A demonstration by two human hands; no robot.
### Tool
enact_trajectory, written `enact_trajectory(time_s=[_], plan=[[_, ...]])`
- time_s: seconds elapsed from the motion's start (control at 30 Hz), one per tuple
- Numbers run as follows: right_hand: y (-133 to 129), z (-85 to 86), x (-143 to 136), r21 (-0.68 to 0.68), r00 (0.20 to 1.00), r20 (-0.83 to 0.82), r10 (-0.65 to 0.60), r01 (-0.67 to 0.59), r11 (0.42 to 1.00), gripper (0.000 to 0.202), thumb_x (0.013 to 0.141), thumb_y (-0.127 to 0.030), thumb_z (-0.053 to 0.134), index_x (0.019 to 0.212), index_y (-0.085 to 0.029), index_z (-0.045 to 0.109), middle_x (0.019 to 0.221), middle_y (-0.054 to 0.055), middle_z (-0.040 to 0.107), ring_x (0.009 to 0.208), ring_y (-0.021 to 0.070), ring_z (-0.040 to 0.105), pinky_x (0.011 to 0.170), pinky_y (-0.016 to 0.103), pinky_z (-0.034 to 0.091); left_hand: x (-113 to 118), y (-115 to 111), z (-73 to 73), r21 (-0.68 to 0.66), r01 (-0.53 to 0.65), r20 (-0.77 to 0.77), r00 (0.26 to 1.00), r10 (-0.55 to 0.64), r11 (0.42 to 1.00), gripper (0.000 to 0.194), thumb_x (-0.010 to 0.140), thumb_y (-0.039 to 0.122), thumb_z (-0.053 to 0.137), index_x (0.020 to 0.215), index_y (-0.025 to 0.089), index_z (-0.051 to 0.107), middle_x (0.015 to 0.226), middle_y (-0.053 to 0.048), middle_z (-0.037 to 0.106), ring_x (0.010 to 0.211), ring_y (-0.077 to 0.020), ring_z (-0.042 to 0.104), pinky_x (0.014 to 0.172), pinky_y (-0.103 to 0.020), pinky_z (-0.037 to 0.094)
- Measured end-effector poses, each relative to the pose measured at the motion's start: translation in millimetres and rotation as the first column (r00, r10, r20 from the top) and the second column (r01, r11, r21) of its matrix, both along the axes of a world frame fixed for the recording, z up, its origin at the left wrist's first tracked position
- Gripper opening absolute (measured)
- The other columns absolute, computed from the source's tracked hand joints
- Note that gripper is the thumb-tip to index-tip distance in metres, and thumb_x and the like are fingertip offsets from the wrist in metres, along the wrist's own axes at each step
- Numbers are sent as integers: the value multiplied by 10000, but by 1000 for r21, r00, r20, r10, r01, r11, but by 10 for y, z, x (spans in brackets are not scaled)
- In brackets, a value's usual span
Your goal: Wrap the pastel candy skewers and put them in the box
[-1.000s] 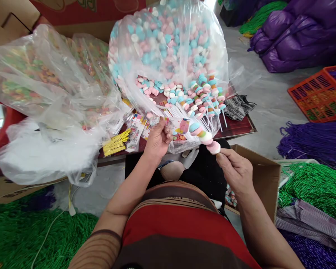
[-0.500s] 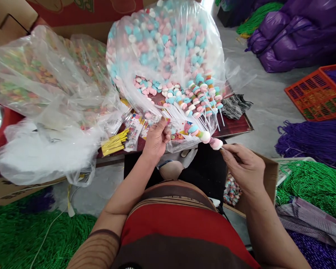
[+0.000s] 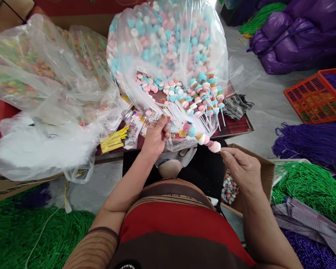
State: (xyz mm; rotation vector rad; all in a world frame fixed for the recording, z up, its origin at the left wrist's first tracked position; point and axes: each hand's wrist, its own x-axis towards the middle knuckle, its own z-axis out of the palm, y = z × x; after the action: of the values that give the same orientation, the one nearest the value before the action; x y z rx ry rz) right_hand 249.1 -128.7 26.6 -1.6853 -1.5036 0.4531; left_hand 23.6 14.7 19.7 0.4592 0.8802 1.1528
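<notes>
My left hand (image 3: 156,139) is closed, thumb over fingers, pinching the edge of a small clear printed packaging bag (image 3: 182,129). My right hand (image 3: 242,166) grips the bare end of a candy skewer (image 3: 203,139), threaded with pink, white and blue marshmallows and small coloured pieces. The skewer slants up and left, and its far end is at the bag; how deep it lies inside, I cannot tell. Just behind are a bundle of white sticks (image 3: 175,112) and several finished skewers (image 3: 205,89). Yellow twist ties (image 3: 114,139) lie left of my left hand.
A big clear sack of marshmallows (image 3: 168,41) stands at the back, spilling onto the dark red table (image 3: 238,125). Sacks of ring candies (image 3: 36,74) are on the left. A cardboard box (image 3: 264,175) holds wrapped pieces by my right knee; an orange crate (image 3: 306,101) is farther right.
My right hand and the candy skewer have shifted slightly left, towards the bag. My left hand keeps its pinch in nearly the same place. The view has tilted a little.
</notes>
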Motion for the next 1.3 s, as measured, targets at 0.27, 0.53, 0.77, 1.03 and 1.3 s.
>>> enact_trajectory(time_s=[0.27,0.53,0.77,1.03,1.3], plan=[[-12,12,-11,-1,999,7,-31,31,1000,158,919,-338,681,932,-223,788,690,-13,708,557,108,580,565,243,441,7,-14,28,-30,50,11,999,-50,998,498,713,448,893,661,184,474,486,106,449,388,-12,433,347,-129,246],[11,-61,-126,-111,953,-278,-124,96,989,142,847,-348,744,911,-225,776,626,-27,637,558,117,554,554,246,454,10,-27,60,21,47,-40,998,-46,999,502,708,459,893,647,182,479,474,104,454,381,-17,443,348,-139,239],[38,-124,-131,-149,942,-301,-150,109,983,222,856,-429,726,869,-216,788,631,-19,623,564,116,515,564,259,443,-7,-19,78,31,32,-81,996,-30,999,544,693,480,897,643,188,441,464,115,422,359,-15,419,340,-140,228],[6,-30,-127,-181,981,-178,-75,42,982,279,894,-441,667,841,-195,788,524,-38,526,499,107,467,481,236,374,-15,4,74,-6,55,-78,995,-56,998,571,722,524,865,624,192,412,452,113,406,346,-15,408,339,-145,238],[21,24,-116,-250,934,-354,-43,-50,967,297,920,-462,640,924,-191,762,509,-55,488,460,94,430,465,230,353,-3,14,21,59,33,-104,994,-27,998,571,661,516,904,607,183,444,427,112,413,341,-11,392,341,-141,225]])
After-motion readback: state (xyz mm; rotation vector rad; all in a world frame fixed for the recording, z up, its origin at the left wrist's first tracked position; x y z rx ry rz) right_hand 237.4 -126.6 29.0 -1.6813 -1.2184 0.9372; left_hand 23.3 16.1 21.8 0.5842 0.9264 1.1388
